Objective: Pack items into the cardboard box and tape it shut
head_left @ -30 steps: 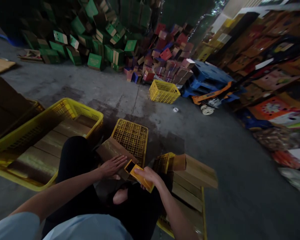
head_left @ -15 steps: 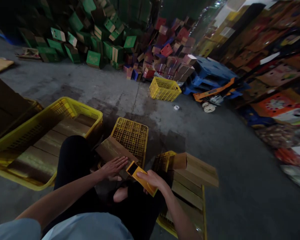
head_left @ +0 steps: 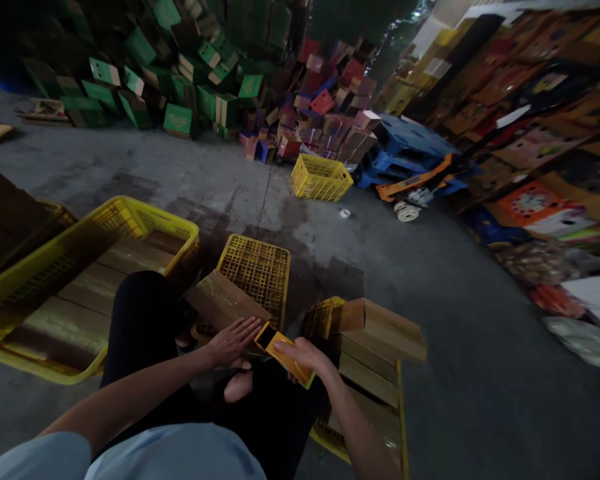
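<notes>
My right hand (head_left: pixel 305 357) is closed around a flat yellow, box-shaped thing with a dark end (head_left: pixel 285 353); its exact kind does not show. My left hand (head_left: pixel 234 340) holds nothing, its fingers stretched out, lying by the near edge of a brown cardboard box (head_left: pixel 225 298). The fingertips come close to the dark end of the yellow thing; whether they touch it I cannot tell. That box rests tilted on an upturned yellow crate (head_left: pixel 257 263) between my knees. My left palm and the underside of my right hand are hidden.
On the left, a large yellow crate (head_left: pixel 180 229) holds several cardboard boxes. Another yellow crate (head_left: pixel 403 413) with boxes stands by my right knee, an open carton (head_left: pixel 385 327) on top. Farther off are a small yellow crate (head_left: pixel 321 179), an orange pallet jack (head_left: pixel 420 177) and heaped green boxes (head_left: pixel 179 119).
The view has shifted slightly, so the surroundings sit a little farther left. My left hand's fingertips have come nearer the dark end of the yellow thing. The right hand keeps its hold.
</notes>
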A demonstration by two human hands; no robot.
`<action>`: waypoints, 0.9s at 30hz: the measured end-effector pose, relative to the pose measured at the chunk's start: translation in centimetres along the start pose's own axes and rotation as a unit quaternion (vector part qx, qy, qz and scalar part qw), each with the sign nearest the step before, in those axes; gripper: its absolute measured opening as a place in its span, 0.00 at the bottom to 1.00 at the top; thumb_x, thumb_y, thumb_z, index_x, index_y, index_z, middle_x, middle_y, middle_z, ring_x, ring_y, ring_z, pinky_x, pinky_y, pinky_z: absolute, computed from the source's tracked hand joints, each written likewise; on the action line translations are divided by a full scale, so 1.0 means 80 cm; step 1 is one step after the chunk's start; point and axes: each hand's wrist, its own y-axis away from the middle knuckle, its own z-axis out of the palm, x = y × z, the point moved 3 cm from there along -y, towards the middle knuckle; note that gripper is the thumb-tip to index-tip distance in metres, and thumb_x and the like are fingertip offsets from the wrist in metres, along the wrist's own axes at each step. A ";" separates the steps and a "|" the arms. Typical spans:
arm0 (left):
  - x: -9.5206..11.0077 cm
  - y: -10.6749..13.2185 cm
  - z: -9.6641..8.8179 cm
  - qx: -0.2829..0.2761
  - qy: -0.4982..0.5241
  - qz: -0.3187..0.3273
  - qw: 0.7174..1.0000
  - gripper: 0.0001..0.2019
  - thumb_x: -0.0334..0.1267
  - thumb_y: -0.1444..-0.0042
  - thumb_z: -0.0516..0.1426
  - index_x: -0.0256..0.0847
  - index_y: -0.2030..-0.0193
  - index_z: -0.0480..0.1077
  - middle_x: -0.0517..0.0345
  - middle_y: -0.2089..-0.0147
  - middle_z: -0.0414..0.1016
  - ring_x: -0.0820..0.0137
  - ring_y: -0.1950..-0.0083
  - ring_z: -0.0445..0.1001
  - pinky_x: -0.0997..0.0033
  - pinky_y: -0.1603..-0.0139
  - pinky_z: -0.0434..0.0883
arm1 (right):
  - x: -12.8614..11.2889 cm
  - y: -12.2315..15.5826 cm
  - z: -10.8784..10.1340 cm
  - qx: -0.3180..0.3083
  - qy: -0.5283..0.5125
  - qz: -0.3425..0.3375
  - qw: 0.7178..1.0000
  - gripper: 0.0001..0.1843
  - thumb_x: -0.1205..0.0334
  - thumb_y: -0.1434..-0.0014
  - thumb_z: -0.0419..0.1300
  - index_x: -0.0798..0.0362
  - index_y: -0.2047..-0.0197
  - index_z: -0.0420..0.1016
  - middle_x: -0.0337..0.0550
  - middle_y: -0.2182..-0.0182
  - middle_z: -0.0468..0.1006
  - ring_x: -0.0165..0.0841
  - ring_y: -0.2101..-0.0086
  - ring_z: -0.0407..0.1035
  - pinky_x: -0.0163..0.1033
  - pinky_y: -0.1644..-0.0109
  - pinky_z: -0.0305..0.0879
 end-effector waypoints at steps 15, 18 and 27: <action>-0.003 0.000 -0.003 -0.025 0.013 -0.002 1.000 0.53 0.71 0.39 0.47 0.32 0.22 0.34 0.41 0.21 0.40 0.54 0.21 0.39 0.54 0.25 0.40 | 0.044 0.032 -0.014 0.007 0.011 -0.002 1.000 0.28 0.39 0.35 0.55 0.54 0.74 0.72 0.46 0.80 0.79 0.36 0.78 0.77 0.32 0.76 0.71; 0.000 -0.001 -0.003 -0.023 -0.003 -0.006 1.000 0.52 0.70 0.39 0.49 0.35 0.21 0.37 0.41 0.21 0.40 0.54 0.21 0.38 0.52 0.25 0.39 | 0.037 0.028 -0.014 0.021 0.024 0.010 0.999 0.27 0.41 0.34 0.56 0.54 0.76 0.71 0.46 0.81 0.79 0.36 0.79 0.76 0.32 0.76 0.70; -0.001 0.002 -0.002 -0.013 0.006 0.001 1.000 0.53 0.71 0.39 0.48 0.34 0.21 0.36 0.38 0.21 0.40 0.51 0.21 0.39 0.49 0.25 0.40 | 0.004 -0.020 -0.008 0.016 0.026 0.043 0.999 0.26 0.47 0.34 0.57 0.55 0.77 0.73 0.48 0.85 0.75 0.39 0.81 0.74 0.36 0.76 0.71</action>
